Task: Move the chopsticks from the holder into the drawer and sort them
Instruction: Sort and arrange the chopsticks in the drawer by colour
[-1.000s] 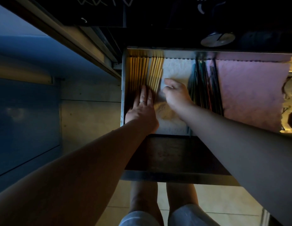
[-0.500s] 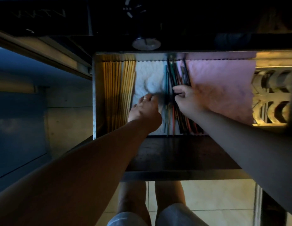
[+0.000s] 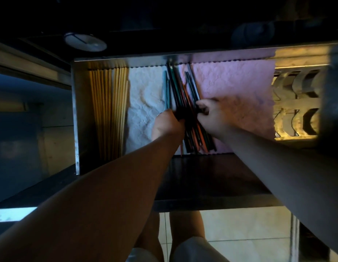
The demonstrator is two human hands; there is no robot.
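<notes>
An open metal drawer point(image 3: 76, 114) holds several pale wooden chopsticks point(image 3: 109, 110) laid in neat rows at its left end. A loose bundle of dark and coloured chopsticks point(image 3: 180, 87) lies fanned out mid-drawer, where a white liner point(image 3: 143, 95) meets a pink liner point(image 3: 236, 87). My left hand point(image 3: 167, 122) closes on the bundle from its left side. My right hand point(image 3: 211, 115) pinches the same bundle from the right. The holder is out of sight.
A perforated metal rack point(image 3: 296, 106) fills the drawer's right end. A round metal lid point(image 3: 85, 42) rests on the dark counter behind. The dark drawer front point(image 3: 211, 186) lies below my arms, with tiled floor and my legs underneath.
Both hands left the wooden chopsticks and moved right to the dark coloured bundle, which is now gathered between them. The camera view shifted right as well.
</notes>
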